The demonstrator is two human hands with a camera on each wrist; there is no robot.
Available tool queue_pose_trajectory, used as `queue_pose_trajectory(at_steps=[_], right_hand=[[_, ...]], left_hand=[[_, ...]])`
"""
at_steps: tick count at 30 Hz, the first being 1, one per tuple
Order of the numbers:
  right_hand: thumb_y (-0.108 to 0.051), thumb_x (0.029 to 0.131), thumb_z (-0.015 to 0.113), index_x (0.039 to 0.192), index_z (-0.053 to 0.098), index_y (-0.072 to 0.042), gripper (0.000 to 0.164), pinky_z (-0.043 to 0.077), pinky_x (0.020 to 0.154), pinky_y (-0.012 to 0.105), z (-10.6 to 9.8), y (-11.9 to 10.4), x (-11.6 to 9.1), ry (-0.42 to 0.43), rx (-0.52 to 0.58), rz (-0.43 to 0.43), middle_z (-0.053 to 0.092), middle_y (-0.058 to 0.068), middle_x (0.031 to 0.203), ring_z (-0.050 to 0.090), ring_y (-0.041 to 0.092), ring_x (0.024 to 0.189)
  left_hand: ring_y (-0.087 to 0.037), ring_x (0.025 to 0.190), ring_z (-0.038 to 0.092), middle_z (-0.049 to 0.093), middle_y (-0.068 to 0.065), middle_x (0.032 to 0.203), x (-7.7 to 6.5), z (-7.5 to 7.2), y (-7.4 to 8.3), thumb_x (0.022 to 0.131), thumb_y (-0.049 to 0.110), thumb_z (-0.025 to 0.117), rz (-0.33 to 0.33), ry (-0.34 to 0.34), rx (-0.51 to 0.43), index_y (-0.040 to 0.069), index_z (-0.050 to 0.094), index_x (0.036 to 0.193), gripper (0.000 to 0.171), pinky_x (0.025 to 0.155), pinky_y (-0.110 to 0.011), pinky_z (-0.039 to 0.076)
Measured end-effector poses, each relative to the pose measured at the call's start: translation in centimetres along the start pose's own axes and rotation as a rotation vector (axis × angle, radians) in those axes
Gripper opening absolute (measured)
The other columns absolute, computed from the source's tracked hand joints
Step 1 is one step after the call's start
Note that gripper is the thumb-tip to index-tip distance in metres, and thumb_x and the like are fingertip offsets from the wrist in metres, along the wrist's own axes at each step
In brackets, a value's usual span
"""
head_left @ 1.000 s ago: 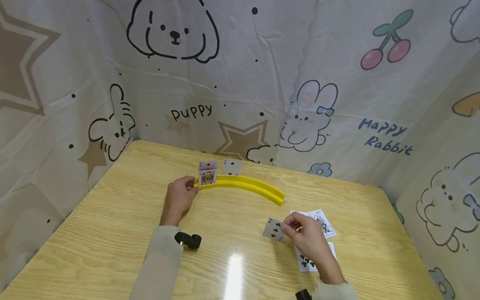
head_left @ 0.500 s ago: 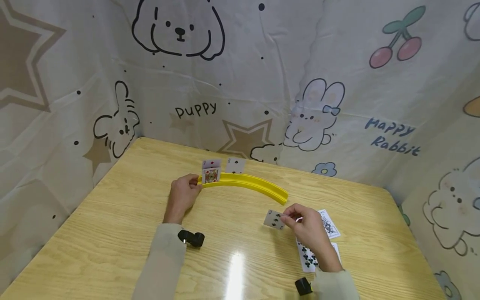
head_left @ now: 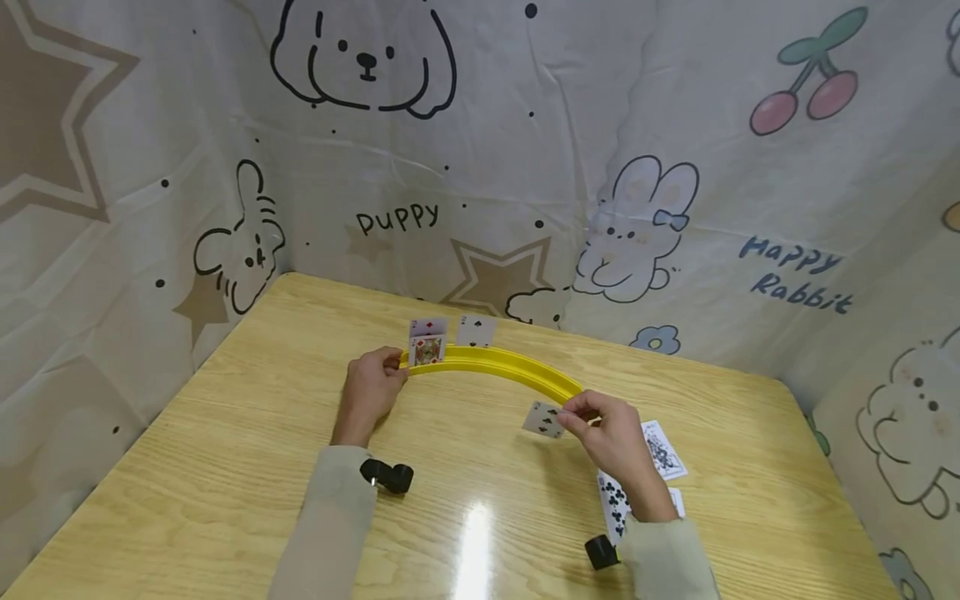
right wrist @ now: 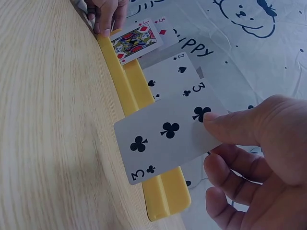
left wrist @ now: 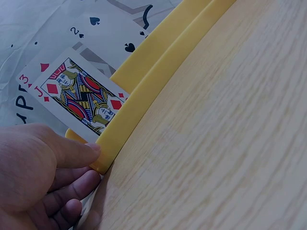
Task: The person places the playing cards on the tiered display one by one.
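A curved yellow playing card holder (head_left: pixel 510 363) lies on the table. My left hand (head_left: pixel 371 392) pinches its left end, thumb on the front wall. A jack of diamonds (left wrist: pixel 81 96) stands in the holder beside that hand, with a three of diamonds (head_left: pixel 427 326) partly hidden behind it. Farther right stands a two of spades (head_left: pixel 477 331). Between thumb and fingers, my right hand (head_left: pixel 611 429) holds a three of clubs (right wrist: pixel 170 134) by one end, face towards me. In the head view the card is just in front of the holder's right end (right wrist: pixel 168 196).
Loose cards lie face up on the wooden table (head_left: pixel 465 475) under and beside my right forearm: a clubs card (head_left: pixel 615 504) with several pips, and a black-and-white picture card (head_left: pixel 663 450). A printed cloth (head_left: pixel 375 167) hangs behind the table.
My right hand has moved away from the loose cards, forward towards the holder's right end, with the three of clubs in it. The left hand keeps its grip; the head view has shifted slightly.
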State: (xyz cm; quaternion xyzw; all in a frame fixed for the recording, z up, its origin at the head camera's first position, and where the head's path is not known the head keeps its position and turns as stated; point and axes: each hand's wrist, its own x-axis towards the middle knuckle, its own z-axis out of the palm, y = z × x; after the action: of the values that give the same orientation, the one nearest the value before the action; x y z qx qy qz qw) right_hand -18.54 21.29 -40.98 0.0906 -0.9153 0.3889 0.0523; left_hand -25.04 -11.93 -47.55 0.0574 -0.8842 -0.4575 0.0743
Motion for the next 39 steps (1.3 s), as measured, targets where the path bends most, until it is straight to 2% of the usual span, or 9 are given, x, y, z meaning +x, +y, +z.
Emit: queue_pose_trajectory(at_steps=[14, 22, 28, 39], right_hand=[[-0.012, 0.09, 0.077, 0.087, 0.073, -0.01, 0.005, 0.051, 0.065, 0.031, 0.6, -0.2, 1.2, 0.014, 0.058, 0.016, 0.069, 0.002, 0.086, 0.061, 0.021, 0.081], [-0.012, 0.09, 0.077, 0.087, 0.073, -0.011, 0.004, 0.053, 0.069, 0.033, 0.9, -0.2, 1.8, 0.017, 0.071, -0.007, 0.069, 0.0, 0.086, 0.062, 0.018, 0.081], [-0.013, 0.089, 0.077, 0.087, 0.074, -0.01, 0.005, 0.05, 0.066, 0.032, 1.2, -0.4, 2.4, 0.019, 0.07, -0.019, 0.07, 0.0, 0.085, 0.062, 0.02, 0.081], [-0.013, 0.09, 0.077, 0.09, 0.074, -0.007, 0.007, 0.047, 0.068, 0.033, 1.6, -0.8, 3.8, -0.045, 0.116, 0.009, 0.069, 0.002, 0.086, 0.059, 0.022, 0.082]], left_hand=[[-0.025, 0.095, 0.067, 0.07, -0.016, 0.107, 0.1, -0.1, -0.1, 0.092, 0.009, 0.073, 0.024, 0.012, 0.001, -0.001, 0.067, 0.124, 0.034, 0.082, -0.039, 0.056], [-0.025, 0.095, 0.067, 0.07, -0.015, 0.106, 0.2, 0.0, -0.1, 0.092, 0.01, 0.073, 0.006, 0.014, 0.005, 0.0, 0.068, 0.123, 0.033, 0.081, -0.039, 0.056], [-0.024, 0.095, 0.067, 0.07, -0.015, 0.106, 0.2, 0.0, 0.1, 0.092, 0.01, 0.072, 0.003, 0.011, 0.004, 0.0, 0.068, 0.123, 0.032, 0.081, -0.038, 0.056], [-0.024, 0.096, 0.067, 0.07, -0.015, 0.107, 0.1, -0.2, 0.2, 0.092, 0.01, 0.073, 0.0, 0.002, 0.006, 0.0, 0.067, 0.124, 0.034, 0.082, -0.039, 0.055]])
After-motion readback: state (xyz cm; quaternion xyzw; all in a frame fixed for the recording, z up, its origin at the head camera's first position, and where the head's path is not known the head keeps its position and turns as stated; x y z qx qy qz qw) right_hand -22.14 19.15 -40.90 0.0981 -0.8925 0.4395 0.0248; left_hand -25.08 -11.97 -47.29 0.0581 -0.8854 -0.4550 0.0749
